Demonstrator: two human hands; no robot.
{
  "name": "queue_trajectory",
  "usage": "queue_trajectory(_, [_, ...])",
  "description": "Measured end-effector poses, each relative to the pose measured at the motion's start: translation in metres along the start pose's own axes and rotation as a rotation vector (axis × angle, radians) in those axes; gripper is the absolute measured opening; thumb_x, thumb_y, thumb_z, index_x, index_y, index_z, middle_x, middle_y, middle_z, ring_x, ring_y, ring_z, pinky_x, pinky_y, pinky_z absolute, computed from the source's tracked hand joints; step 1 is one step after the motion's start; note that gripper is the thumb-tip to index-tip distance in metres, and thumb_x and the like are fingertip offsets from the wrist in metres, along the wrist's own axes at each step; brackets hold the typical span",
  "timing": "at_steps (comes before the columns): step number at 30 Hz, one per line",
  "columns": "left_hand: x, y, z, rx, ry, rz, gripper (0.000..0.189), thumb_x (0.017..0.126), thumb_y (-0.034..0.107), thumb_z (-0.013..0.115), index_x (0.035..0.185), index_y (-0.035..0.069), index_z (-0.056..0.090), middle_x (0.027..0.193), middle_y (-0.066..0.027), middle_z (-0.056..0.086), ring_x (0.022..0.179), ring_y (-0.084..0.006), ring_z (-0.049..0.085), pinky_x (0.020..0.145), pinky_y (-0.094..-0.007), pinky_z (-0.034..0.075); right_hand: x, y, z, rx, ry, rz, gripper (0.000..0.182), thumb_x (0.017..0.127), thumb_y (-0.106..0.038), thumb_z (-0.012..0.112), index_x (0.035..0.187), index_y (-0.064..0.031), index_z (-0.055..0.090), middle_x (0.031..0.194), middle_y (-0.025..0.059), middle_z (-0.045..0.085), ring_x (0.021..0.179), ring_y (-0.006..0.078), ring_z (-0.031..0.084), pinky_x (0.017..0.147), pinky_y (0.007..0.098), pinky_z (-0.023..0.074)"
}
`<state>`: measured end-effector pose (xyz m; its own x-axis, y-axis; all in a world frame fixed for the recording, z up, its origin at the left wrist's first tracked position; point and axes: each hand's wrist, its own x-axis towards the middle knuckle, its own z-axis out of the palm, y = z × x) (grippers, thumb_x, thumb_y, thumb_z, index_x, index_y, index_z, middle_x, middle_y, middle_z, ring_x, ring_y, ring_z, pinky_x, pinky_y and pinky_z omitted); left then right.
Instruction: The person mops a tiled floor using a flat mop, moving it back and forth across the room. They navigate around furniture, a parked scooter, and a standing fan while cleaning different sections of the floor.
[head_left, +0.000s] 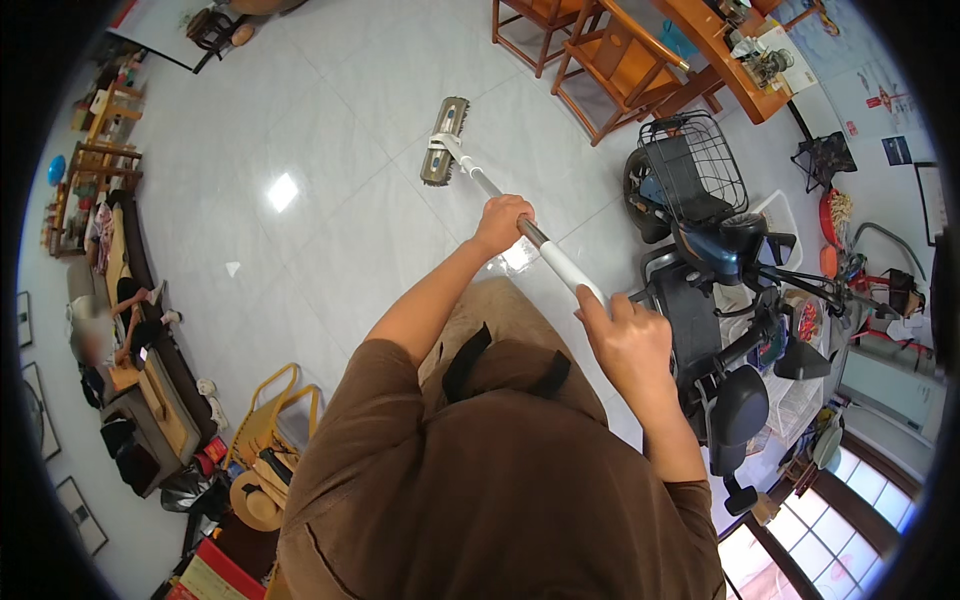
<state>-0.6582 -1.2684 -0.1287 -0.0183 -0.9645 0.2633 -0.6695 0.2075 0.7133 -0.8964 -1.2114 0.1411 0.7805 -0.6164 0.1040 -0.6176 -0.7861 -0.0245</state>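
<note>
A flat mop reaches away from me across the pale tiled floor (352, 217). Its mop head (444, 142), grey with a fringed edge, rests on the tiles beyond my hands. My left hand (504, 223) is wrapped around the metal part of the mop pole (534, 234). Closer to my body, my right hand (626, 330) grips the end of the white handle sleeve (571, 271). The pole slants from the lower right up to the head at the upper left.
An electric scooter (712, 247) with a wire front basket (701, 161) stands close on my right. Wooden chairs (615, 67) and a wooden table (720, 52) are at the upper right. A person sits on a sofa (150, 405) at the left, near a yellow-framed chair (270, 412).
</note>
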Motion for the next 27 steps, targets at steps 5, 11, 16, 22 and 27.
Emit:
queue_trajectory(5, [-0.006, 0.031, 0.028, 0.01, -0.109, 0.024, 0.015, 0.068, 0.001, 0.069, 0.079, 0.011, 0.066, 0.081, -0.0051, 0.067, 0.087, -0.0297, 0.062, 0.079, -0.0426, 0.048, -0.039, 0.004, -0.042, 0.016, -0.064, 0.102, 0.027, 0.087, -0.027, 0.068, 0.11, -0.0138, 0.067, 0.066, 0.0057, 0.055, 0.053, 0.0222, 0.062, 0.045, 0.0349, 0.0463])
queue_trajectory(11, [-0.019, 0.099, 0.023, -0.079, -0.436, 0.036, 0.011, 0.074, 0.004, 0.066, 0.082, 0.011, 0.066, 0.083, -0.0058, 0.067, 0.089, -0.0296, 0.06, 0.083, -0.0424, 0.047, -0.06, 0.005, -0.105, 0.05, -0.091, 0.215, 0.035, 0.082, -0.029, 0.073, 0.113, -0.0156, 0.066, 0.066, 0.007, 0.055, 0.052, 0.0266, 0.061, 0.045, 0.0381, 0.0448])
queue_trajectory(16, [0.011, 0.071, -0.004, -0.081, -0.321, 0.061, 0.011, 0.077, 0.007, 0.066, 0.085, 0.013, 0.068, 0.081, -0.007, 0.067, 0.089, -0.0301, 0.061, 0.084, -0.0426, 0.047, -0.018, -0.001, -0.103, 0.04, -0.039, 0.252, 0.033, 0.081, -0.026, 0.074, 0.112, -0.0166, 0.066, 0.066, 0.0081, 0.057, 0.054, 0.0293, 0.061, 0.047, 0.0403, 0.0455])
queue_trajectory(22, [0.075, -0.007, -0.044, -0.022, -0.299, 0.011, 0.017, 0.074, 0.005, 0.069, 0.089, 0.013, 0.068, 0.086, -0.0056, 0.068, 0.093, -0.0287, 0.061, 0.085, -0.0422, 0.046, 0.085, 0.01, -0.064, 0.102, 0.041, 0.29, 0.028, 0.08, -0.021, 0.076, 0.106, -0.0157, 0.066, 0.071, 0.009, 0.064, 0.057, 0.0314, 0.062, 0.051, 0.0413, 0.0471])
queue_trajectory(27, [0.11, -0.124, -0.093, 0.01, -0.212, 0.005, 0.016, 0.075, 0.003, 0.068, 0.087, 0.012, 0.068, 0.087, -0.0045, 0.068, 0.092, -0.0282, 0.061, 0.084, -0.0416, 0.046, 0.195, -0.011, -0.004, 0.133, 0.039, 0.258, 0.026, 0.081, -0.023, 0.076, 0.103, -0.0149, 0.066, 0.067, 0.0084, 0.061, 0.056, 0.0296, 0.063, 0.049, 0.0394, 0.0474])
